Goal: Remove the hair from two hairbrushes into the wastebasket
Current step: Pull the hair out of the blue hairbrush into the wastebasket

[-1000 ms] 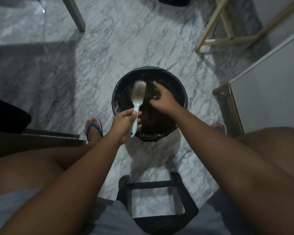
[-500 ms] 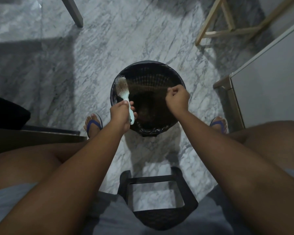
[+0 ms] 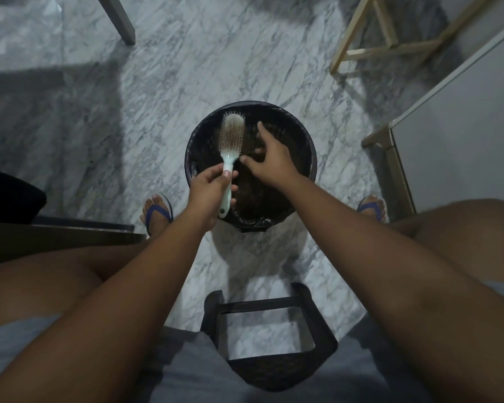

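Note:
A pale mint hairbrush [image 3: 231, 141] with brownish hair matted among its bristles is held upright over the left side of the black wastebasket [image 3: 310, 146]. My left hand [image 3: 207, 193] grips its handle. My right hand [image 3: 269, 158] hovers over the basket's opening just right of the brush head, fingers spread and holding nothing. Only this one brush is in view. The basket's inside is dark, lined with a black bag.
The basket stands on a grey marble floor [image 3: 128, 117]. A dark stool [image 3: 274, 344] sits between my knees. My feet in blue flip-flops [image 3: 157, 213] flank the basket. A white cabinet [image 3: 463, 117] is at the right, a wooden frame [image 3: 370, 39] behind, a dark table [image 3: 56, 234] at the left.
My right hand was curled in a fist at the basket's right rim; it has opened and moved left toward the brush. The brush swung back over the basket's opening.

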`<state>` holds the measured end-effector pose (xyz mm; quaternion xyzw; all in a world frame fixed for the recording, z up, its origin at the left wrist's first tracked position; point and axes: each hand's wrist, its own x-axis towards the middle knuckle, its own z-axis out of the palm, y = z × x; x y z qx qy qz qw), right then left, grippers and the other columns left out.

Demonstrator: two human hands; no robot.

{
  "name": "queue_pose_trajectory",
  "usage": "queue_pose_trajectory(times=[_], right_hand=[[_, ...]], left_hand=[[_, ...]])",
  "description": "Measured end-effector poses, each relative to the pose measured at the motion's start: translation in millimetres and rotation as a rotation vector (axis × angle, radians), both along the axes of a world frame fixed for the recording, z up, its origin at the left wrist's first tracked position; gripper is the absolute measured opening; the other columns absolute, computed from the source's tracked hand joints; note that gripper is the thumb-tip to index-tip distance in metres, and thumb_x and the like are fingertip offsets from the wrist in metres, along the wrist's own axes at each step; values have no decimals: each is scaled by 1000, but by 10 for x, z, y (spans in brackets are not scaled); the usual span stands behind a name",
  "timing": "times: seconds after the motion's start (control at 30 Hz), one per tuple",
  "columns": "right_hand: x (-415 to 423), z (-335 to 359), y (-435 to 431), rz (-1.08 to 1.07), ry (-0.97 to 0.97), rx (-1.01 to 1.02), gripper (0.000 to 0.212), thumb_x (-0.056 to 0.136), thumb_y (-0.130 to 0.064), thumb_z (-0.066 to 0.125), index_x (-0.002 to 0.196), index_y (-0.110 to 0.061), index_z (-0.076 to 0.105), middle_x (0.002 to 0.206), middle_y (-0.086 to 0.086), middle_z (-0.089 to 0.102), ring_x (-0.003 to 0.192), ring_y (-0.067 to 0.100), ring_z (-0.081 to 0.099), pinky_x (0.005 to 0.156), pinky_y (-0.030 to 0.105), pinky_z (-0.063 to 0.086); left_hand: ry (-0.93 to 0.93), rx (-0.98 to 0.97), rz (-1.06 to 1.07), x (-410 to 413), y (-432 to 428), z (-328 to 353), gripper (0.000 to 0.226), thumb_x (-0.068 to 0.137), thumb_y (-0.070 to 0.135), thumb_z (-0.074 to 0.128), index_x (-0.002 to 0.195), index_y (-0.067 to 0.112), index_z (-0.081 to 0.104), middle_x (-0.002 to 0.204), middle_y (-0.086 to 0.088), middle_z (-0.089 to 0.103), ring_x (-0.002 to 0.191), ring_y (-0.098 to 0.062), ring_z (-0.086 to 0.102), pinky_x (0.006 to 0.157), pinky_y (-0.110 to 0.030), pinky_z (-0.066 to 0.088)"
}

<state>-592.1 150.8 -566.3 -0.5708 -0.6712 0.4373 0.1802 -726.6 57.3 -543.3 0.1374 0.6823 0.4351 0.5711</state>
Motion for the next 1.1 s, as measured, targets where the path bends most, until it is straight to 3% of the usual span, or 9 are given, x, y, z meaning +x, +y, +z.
queue_pose_trajectory(times=[0.1,0.17,0.27,0.43,0.73,0.83,0.93,1.03,1.1], right_hand=[[-48,23,-3,-106,79,128,21,91,-25,68,107,-14,76,93,-1,77,83,8,71,84,27,57],[-37,45,-12,-189,134,182,16,93,-22,64,91,-13,77,75,-4,74,69,6,69,71,20,55],[9,130,-7,-273,202,330,15,94,-16,62,90,-10,76,73,0,73,70,10,69,67,18,53],[1,244,18,-285,250,601,14,95,-7,58,88,-2,69,76,4,68,71,15,63,67,24,50],[1,560,179,-600,396,728,17,101,-2,39,91,6,50,77,11,49,64,27,48,60,40,45],[43,469,199,-583,277,596,17,101,-6,40,92,2,52,79,6,50,67,21,48,62,35,42],[174,205,165,-222,-168,97,15,94,-9,49,101,-1,60,98,12,63,90,28,61,74,31,46],[201,40,127,143,-672,-363,49,87,-18,61,129,5,52,135,25,51,117,40,57,93,36,50],[136,93,118,158,-560,-319,79,86,-21,61,152,1,23,155,26,26,136,42,39,111,43,40]], left_hand=[[-45,-9,27,25,7,10,18,100,16,55,116,20,60,110,1,71,78,-13,62,58,-29,52],[-58,-35,60,34,13,-19,20,100,15,54,119,16,60,110,-2,71,76,-13,61,56,-29,51],[-66,-77,83,77,25,-39,21,101,14,51,121,10,59,106,-4,68,73,-14,58,52,-27,48],[-120,-158,164,211,150,-40,15,101,13,49,105,7,62,103,-8,65,73,-15,55,47,-25,43],[-245,-279,310,139,201,-99,26,102,18,45,115,2,62,89,-5,57,66,-14,50,42,-18,42],[-194,-242,250,72,150,-89,29,101,20,49,121,5,62,95,-4,59,72,-14,53,45,-20,45],[-140,-140,208,56,145,-16,28,102,18,49,126,10,59,108,-1,66,81,-14,58,52,-25,48],[-92,-60,177,34,141,67,21,102,16,50,122,16,58,110,0,68,84,-14,60,57,-29,49],[-65,-33,133,20,124,78,19,102,17,51,119,18,58,113,0,68,86,-15,61,59,-30,50]])
